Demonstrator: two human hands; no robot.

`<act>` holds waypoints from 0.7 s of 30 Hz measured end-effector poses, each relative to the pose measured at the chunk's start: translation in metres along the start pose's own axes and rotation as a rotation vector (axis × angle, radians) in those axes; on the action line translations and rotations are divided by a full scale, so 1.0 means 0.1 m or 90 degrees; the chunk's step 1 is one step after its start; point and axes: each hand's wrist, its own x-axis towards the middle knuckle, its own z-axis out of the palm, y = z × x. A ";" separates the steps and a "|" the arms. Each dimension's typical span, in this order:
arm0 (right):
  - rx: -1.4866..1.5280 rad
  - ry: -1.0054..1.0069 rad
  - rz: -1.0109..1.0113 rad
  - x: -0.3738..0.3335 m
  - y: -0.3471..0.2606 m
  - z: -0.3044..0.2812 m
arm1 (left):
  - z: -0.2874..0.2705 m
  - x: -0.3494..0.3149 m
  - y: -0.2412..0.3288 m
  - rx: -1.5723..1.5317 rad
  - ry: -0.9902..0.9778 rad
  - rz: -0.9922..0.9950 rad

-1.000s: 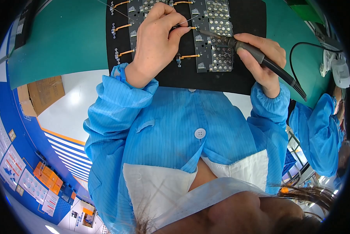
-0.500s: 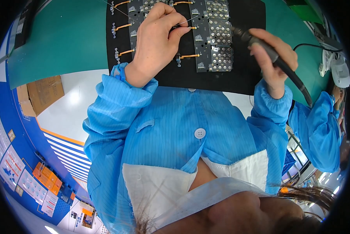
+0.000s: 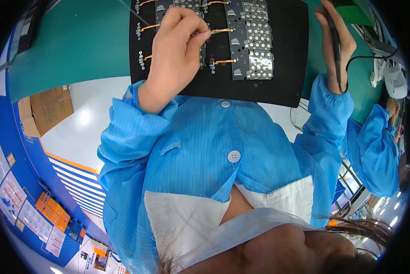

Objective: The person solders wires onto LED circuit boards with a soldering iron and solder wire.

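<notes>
My left hand [image 3: 177,57] is over the black mat [image 3: 288,64], its thumb and forefinger pinched together beside an orange flex strip [image 3: 221,30]. A thin silvery wire [image 3: 140,17], which looks like solder wire, runs from the upper left down to this hand; its end at the fingertips is hard to make out. My right hand [image 3: 339,39], off the mat's right side, is closed round a dark soldering iron [image 3: 336,45]. The iron's tip is out of view. Dark circuit boards [image 3: 259,36] with rows of round silver pads lie joined on the mat, orange strips leading to small connectors [image 3: 212,64].
A green work surface [image 3: 77,50] lies under the mat. The iron's black cord [image 3: 373,57] curves right, near a white fan-like device [image 3: 395,82]. At far right is another person's blue sleeve [image 3: 376,150]. A cardboard box [image 3: 52,109] stands at left.
My right hand has moved right and up with the soldering iron, away from the boards. My left hand has shifted slightly left and down, still pinched. The mat has shifted slightly in view.
</notes>
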 end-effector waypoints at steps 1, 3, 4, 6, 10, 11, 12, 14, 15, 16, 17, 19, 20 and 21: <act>0.029 -0.014 -0.016 -0.07 -0.10 0.00 | -0.01 -0.02 0.05 -0.010 0.002 0.029; 0.186 -0.044 -0.014 -0.23 -0.31 0.03 | -0.01 -0.05 0.18 -0.025 0.001 0.058; 0.239 -0.097 -0.028 -0.28 -0.48 0.10 | -0.02 -0.10 0.27 -0.007 -0.027 0.051; 0.324 -0.138 0.053 -0.36 -0.91 0.09 | 0.08 -0.12 0.39 0.007 -0.048 0.092; 0.419 -0.172 0.029 -0.51 -1.11 0.06 | 0.00 -0.11 0.66 0.068 -0.194 0.140; 0.420 -0.171 0.030 -0.52 -1.11 0.03 | -0.09 -0.09 0.72 0.158 -0.204 0.180; 0.441 -0.209 0.068 -0.55 -1.10 -0.01 | -0.15 -0.09 0.72 0.249 -0.214 0.220; 0.467 -0.248 0.096 -0.60 -1.05 -0.04 | -0.25 -0.11 0.65 0.229 -0.247 0.218; 0.467 -0.246 0.097 -0.63 -1.03 -0.03 | -0.28 -0.11 0.59 0.209 -0.280 0.213; 0.485 -0.268 0.105 -0.65 -1.03 -0.02 | -0.24 -0.14 0.44 0.144 -0.276 0.240; 0.503 -0.291 0.114 -0.67 -1.01 0.00 | -0.20 -0.17 0.39 0.145 -0.277 0.240; 0.502 -0.285 0.125 -0.73 -1.00 0.02 | -0.14 -0.23 0.31 -0.073 -0.334 0.093; 0.498 -0.280 0.135 -0.75 -0.99 0.03 | -0.10 -0.29 0.25 -0.072 -0.334 0.092; 0.495 -0.274 0.146 -0.76 -0.98 0.03 | -0.06 -0.34 0.19 -0.125 -0.302 0.074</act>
